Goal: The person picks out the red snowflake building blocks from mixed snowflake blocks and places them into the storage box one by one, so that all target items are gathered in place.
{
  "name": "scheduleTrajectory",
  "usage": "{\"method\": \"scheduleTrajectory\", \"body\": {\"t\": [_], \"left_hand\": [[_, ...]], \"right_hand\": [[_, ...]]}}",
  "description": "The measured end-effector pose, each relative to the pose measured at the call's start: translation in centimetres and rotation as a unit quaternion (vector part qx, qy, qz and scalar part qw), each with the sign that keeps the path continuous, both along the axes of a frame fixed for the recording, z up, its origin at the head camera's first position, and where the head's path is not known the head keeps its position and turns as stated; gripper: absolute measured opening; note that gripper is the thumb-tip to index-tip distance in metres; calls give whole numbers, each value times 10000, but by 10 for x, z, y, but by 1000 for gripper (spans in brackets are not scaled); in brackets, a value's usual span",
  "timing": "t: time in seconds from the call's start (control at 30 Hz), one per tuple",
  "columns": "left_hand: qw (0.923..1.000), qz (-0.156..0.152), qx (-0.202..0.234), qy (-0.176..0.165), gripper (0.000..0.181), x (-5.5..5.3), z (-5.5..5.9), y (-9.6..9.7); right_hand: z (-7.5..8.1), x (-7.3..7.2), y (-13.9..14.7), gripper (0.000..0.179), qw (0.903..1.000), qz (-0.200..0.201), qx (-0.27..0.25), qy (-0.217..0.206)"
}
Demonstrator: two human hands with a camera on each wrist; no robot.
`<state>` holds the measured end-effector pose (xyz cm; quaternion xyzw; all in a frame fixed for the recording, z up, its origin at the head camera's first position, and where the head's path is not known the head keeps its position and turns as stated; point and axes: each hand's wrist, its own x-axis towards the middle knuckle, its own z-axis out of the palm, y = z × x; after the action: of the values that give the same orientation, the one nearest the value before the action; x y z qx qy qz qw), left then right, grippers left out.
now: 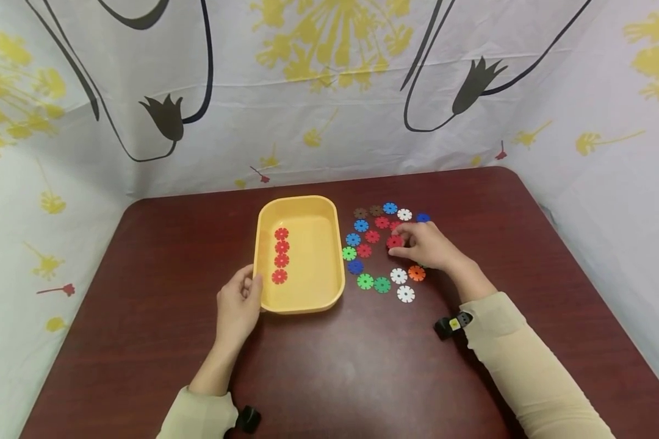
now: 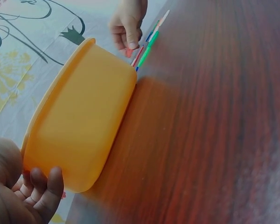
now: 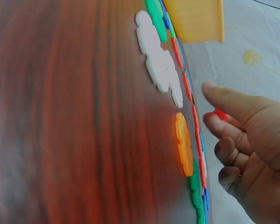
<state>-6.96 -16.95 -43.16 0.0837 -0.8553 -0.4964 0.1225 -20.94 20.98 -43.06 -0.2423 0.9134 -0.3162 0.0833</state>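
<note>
A shallow yellow tray [image 1: 313, 292] stands on the table, with several red notched plastic discs [image 1: 281, 247] in a column along its left side. My left hand [image 1: 238, 305] grips the tray's near left edge, thumb at the rim and fingers against the outer wall. In the left wrist view, those fingers [image 2: 53, 186] curl by the tray's lower corner. Right of the tray, my right hand [image 1: 431, 244] pinches a red notched disc [image 1: 394, 242] between thumb and forefinger, close over the loose discs. Only a bit of this disc [image 3: 220, 114] shows behind the thumb in the right wrist view.
Around the right hand lie several flat discs: a white one [image 1: 406, 294], an orange one [image 1: 416, 272], a green one [image 1: 382, 285], a blue one [image 1: 360, 225] and a brown one [image 1: 360, 213]. Patterned cloth [image 1: 307, 158] hangs behind the dark red table [image 1: 373, 366].
</note>
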Motion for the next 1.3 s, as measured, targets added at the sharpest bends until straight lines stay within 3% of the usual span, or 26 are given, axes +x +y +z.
{"method": "scheduleTrajectory", "body": {"t": [0.3,0.57,0.77,1.3], "left_hand": [[9999,10,138,-26,31,0,0,0],[9999,60,82,16,30,0,1,1],[9998,133,-111,61,29,-1,1,0],[9998,172,-110,-10,30,1,-1,0]], "right_hand": [[0,2,-11,36,9989,-63,-344,306],[6,7,-23,39,9986,-104,-450,269],[12,11,-32,38,9978,-29,-533,390],[22,14,-59,36,9931,264,-1099,324]]}}
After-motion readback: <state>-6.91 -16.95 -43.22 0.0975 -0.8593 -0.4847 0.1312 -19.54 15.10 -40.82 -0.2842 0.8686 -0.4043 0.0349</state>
